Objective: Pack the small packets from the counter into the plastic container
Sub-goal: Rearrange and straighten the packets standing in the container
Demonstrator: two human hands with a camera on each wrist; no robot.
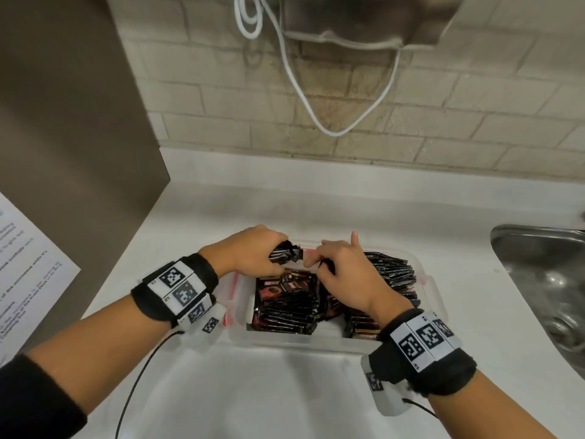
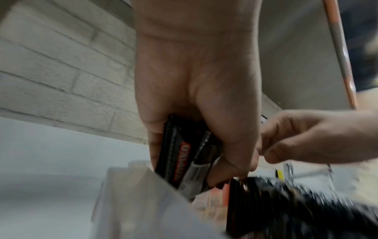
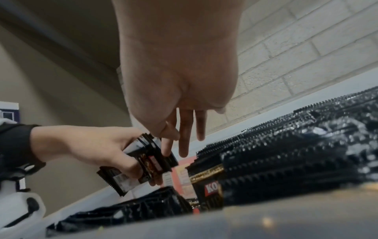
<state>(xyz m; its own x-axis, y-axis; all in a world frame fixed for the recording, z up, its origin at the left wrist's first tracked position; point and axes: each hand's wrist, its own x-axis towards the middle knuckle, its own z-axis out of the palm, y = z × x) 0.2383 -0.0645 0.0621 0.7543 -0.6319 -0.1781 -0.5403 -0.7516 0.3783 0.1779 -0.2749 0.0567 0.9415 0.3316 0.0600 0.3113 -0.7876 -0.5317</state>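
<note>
While container [image 1: 433, 299] sits on tabletop [image 1: 285, 391] already well stocked, step in hand judged loading of another batch. Left hand [image 1: 253, 248] clenched round bundle of packets [image 1: 286, 251] above container's far left corner. Right hand [image 1: 345, 274]: fingers extended, tips touching bundle; whether it pinches anything, cannot tell. Next move calls for seating bundle upright in gap beside packed rows [image 1: 392, 274].

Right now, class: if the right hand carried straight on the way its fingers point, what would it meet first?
The right hand points toward the bundle of packets gripped by the left hand; its forefinger looks to be already at that bundle, so it would likely meet it first, though depth is unclear.
</note>
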